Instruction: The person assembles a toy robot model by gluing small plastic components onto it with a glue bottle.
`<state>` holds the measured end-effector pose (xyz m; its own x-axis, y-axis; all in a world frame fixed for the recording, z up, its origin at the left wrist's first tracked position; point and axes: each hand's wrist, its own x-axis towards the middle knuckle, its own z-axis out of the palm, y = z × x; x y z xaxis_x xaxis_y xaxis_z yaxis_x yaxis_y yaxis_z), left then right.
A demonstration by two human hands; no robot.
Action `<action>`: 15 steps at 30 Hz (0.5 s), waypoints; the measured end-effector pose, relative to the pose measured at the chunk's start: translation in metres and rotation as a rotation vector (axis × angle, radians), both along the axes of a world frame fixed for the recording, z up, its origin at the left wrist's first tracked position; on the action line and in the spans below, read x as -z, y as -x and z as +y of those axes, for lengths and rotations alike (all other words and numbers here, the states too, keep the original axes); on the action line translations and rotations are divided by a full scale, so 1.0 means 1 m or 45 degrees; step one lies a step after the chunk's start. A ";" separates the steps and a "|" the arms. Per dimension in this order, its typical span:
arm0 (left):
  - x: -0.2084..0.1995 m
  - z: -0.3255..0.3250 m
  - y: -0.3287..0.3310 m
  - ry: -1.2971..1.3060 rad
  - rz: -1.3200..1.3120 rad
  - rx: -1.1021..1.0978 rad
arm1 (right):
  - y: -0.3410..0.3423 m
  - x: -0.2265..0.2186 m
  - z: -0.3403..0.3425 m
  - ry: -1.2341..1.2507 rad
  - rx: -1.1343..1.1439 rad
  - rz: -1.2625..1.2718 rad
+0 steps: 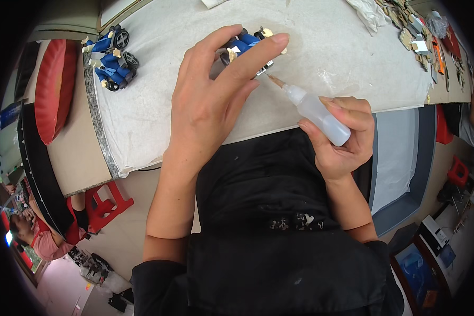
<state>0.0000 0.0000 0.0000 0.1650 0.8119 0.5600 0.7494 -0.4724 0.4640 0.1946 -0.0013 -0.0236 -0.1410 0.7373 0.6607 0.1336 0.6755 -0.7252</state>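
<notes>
Worktable, draped in a white sheet (pixel 142 108), spanning the far half of the scene. Apron, black (pixel 258 174), worn by the person, pale marks on its front. Tray, blue-grey (pixel 398 223), near right, lined with white. Basket, red, long and fluted (pixel 53 87), at left beyond the table's edge. Left hand (pixel 208 100), reaching to the far middle of the table, fingers arched around a blue figure and holding it; whether the figure rests on the sheet or is raised, cannot be told. Right hand (pixel 347 137), nearer and to the right, closed in a narrow grip on a translucent squeeze bottle (pixel 324 122), which is tilted with its mouth toward the figure. Blue figure (pixel 242 45), small, partly hidden by the fingers, at the far middle. Two similar figures with dark wheels (pixel 110 68), far left, near the table's edge (their likeness suggests one series). Small loose pieces (pixel 405 34), heaped far right, assorted browns and greys. Nozzle (pixel 277 81), brownish, ending in a thin tip just beside the figure's near side; contact cannot be made out. Step in hand, as judged: dispensing a liquid, perhaps adhesive, onto a small spot of the figure. Next move, as judged: the left hand holding steady, the tip lined up exactly, and a light, measured squeeze, since excess could smear.
</notes>
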 end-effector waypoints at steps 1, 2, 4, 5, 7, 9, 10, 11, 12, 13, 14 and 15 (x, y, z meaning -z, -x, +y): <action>0.000 0.000 0.000 0.006 -0.003 -0.006 | 0.000 0.000 0.000 -0.001 0.000 0.006; 0.001 0.000 -0.001 0.012 -0.006 -0.011 | 0.000 0.001 0.001 -0.001 0.000 0.011; -0.002 0.000 -0.001 0.026 -0.012 -0.014 | 0.001 0.000 0.001 -0.003 0.001 0.010; -0.004 0.000 -0.001 0.038 -0.021 -0.018 | 0.001 -0.001 0.001 -0.005 0.002 0.008; -0.003 0.000 -0.001 0.034 -0.021 -0.019 | 0.001 -0.001 0.001 0.001 0.000 0.014; -0.002 0.000 -0.001 0.032 -0.022 -0.021 | 0.001 0.000 0.000 0.011 -0.002 0.020; -0.001 0.000 -0.001 0.021 -0.025 -0.016 | 0.001 0.001 0.000 0.008 0.001 0.027; -0.001 0.001 -0.001 0.009 -0.028 -0.012 | 0.001 0.001 0.000 0.005 0.004 0.033; -0.001 0.000 -0.001 0.008 -0.027 -0.013 | 0.001 0.001 0.000 0.005 0.002 0.035; -0.001 0.000 -0.001 0.012 -0.023 -0.016 | 0.001 0.001 0.000 0.003 0.005 0.034; -0.002 -0.001 -0.001 0.016 -0.019 -0.020 | 0.002 0.001 0.000 0.001 0.007 0.033; -0.002 -0.001 -0.001 0.014 -0.020 -0.019 | 0.001 0.001 -0.001 -0.001 0.008 0.033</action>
